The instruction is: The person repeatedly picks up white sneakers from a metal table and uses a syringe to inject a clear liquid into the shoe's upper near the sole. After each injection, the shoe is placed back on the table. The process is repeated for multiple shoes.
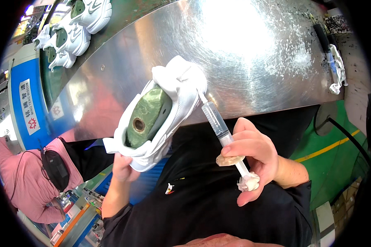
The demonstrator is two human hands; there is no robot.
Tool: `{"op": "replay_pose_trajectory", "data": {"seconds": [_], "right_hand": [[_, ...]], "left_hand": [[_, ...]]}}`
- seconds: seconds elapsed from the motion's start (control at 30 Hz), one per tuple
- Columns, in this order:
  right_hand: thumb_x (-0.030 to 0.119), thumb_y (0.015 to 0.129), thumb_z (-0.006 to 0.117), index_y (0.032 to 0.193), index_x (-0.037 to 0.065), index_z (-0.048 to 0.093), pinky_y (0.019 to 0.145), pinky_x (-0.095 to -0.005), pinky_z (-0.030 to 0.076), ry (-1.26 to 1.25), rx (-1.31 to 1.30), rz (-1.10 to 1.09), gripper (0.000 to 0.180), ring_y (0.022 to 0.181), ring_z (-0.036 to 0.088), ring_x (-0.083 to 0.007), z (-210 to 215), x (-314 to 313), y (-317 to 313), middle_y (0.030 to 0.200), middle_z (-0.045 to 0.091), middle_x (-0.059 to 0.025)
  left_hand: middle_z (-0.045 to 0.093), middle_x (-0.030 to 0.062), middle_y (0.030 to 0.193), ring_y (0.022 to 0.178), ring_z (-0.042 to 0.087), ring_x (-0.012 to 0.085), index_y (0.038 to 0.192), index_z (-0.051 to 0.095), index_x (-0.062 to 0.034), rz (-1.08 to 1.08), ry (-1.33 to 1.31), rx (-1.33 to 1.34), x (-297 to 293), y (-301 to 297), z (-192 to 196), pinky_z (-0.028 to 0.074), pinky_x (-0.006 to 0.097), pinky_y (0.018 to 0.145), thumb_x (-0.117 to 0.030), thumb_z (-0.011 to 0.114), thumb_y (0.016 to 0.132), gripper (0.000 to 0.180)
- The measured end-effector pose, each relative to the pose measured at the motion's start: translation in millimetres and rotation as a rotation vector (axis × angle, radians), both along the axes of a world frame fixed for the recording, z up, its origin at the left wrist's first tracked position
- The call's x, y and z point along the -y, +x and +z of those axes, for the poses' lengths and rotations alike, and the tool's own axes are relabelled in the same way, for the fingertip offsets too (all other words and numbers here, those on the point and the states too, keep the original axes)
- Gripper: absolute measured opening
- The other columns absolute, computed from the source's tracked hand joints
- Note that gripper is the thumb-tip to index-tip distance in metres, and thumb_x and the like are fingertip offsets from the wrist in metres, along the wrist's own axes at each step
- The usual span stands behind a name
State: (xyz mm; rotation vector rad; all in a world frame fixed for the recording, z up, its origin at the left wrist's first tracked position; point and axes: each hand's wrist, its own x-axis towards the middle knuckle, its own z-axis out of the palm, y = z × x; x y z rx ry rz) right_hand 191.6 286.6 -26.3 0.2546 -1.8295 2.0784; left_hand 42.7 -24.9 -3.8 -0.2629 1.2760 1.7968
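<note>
A white sneaker [181, 99] with a green shoe last [149, 117] inside is tilted up off the metal table. My left hand [125, 168] is closed around its heel end, with part of the fingers hidden under the sole. In my right hand [255, 154] is a clear syringe [218, 123]. The thumb and fingers wrap its barrel near a tan flange, and the plunger end, covered in whitish wrapping, rests by the lower fingers. The syringe's tip points up and left, at the edge of the sneaker's toe area; I cannot tell whether it touches.
A shiny metal table [123, 66] spans the far side, with whitish smears at right. Several white sneakers on green lasts [70, 37] stand on a green conveyor at far left. Pens and a crumpled white cloth [338, 72] lie at the right edge. A person in pink [29, 177] is at left.
</note>
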Motion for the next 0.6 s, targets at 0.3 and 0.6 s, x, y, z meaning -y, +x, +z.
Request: {"op": "replay_pose_trajectory", "data": {"seconds": [0.3, 0.6], "right_hand": [[0.052, 0.055, 0.082, 0.109, 0.0, 0.059, 0.066, -0.03, 0.034, 0.015, 0.034, -0.009, 0.078, 0.072, 0.053, -0.0184, 7, 0, 1, 0.097, 0.066, -0.0064], [0.054, 0.057, 0.081, 0.108, 0.001, 0.059, 0.064, -0.0296, 0.033, 0.018, 0.011, 0.0, 0.077, 0.072, 0.054, -0.0167, 18, 8, 0, 0.097, 0.065, -0.0048]], "left_hand": [[0.039, 0.0194, 0.138, 0.125, 0.043, 0.0319, 0.14, 0.025, 0.0012, -0.071, 0.156, 0.111, -26, 34, -11, 0.036, 0.046, 0.104, -0.012, 0.07, 0.069, 0.085], [0.03, 0.0173, 0.145, 0.132, 0.035, 0.0295, 0.144, 0.017, -0.0018, -0.099, 0.255, 0.27, -47, 40, -11, 0.03, 0.042, 0.108, -0.01, 0.071, 0.066, 0.096]]}}
